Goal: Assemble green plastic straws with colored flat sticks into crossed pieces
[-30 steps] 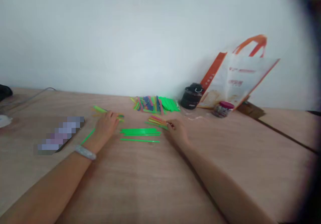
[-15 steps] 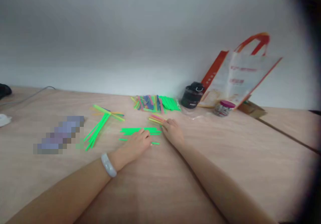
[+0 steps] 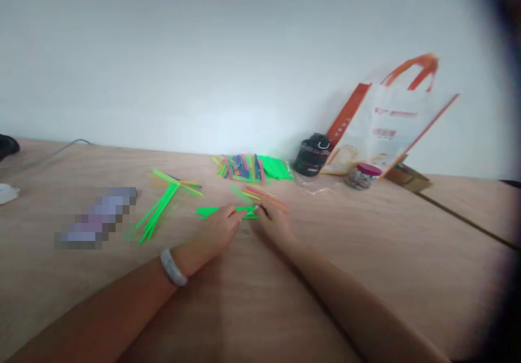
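Note:
My left hand (image 3: 223, 224), with a grey bracelet on its wrist, is closed at the front edge of a pile of thin green sticks (image 3: 207, 211). A faint green trace by that wrist suggests a stick in its fingers, though blur hides most of it. Close to its right, my right hand (image 3: 275, 221) has its fingers curled in at the pile's right end; what they pinch is hard to see. Pink and yellow sticks (image 3: 256, 192) lie just beyond the right hand, beside a blurred green streak. Several green sticks (image 3: 163, 208) fan out on the left below crossed yellow and orange ones.
Packed coloured sticks (image 3: 244, 167) lie near the wall. At the right stand a black bottle (image 3: 311, 157), a paper bag (image 3: 382, 124), a jar with a purple lid (image 3: 364, 177) and a cardboard box (image 3: 411, 178). A pixelated flat object (image 3: 97, 216) lies at left.
The single green stick under my left hand has left its place on the table. My right hand has drawn back from the pink and yellow sticks, toward my left hand.

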`<control>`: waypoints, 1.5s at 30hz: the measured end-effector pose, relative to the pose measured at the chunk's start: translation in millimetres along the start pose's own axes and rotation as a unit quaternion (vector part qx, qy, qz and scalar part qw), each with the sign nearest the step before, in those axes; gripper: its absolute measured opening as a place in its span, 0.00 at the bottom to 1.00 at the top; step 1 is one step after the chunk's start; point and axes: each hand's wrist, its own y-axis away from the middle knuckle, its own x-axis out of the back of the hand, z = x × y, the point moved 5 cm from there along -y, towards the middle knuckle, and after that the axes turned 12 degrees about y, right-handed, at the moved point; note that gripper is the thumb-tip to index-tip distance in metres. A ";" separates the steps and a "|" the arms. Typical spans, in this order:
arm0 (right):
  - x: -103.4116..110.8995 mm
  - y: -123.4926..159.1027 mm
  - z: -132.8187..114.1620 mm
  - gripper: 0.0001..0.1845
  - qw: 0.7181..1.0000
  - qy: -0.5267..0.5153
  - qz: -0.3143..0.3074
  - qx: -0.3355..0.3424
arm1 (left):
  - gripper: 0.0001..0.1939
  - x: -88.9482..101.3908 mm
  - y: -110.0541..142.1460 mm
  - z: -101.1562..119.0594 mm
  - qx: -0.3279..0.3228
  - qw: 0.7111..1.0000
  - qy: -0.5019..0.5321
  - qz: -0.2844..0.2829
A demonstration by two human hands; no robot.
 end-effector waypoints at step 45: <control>-6.5 11.5 -23.9 0.16 0.998 -0.047 -0.029 0.010 | 0.13 25.5 5.3 -15.6 0.055 0.993 -0.101 0.013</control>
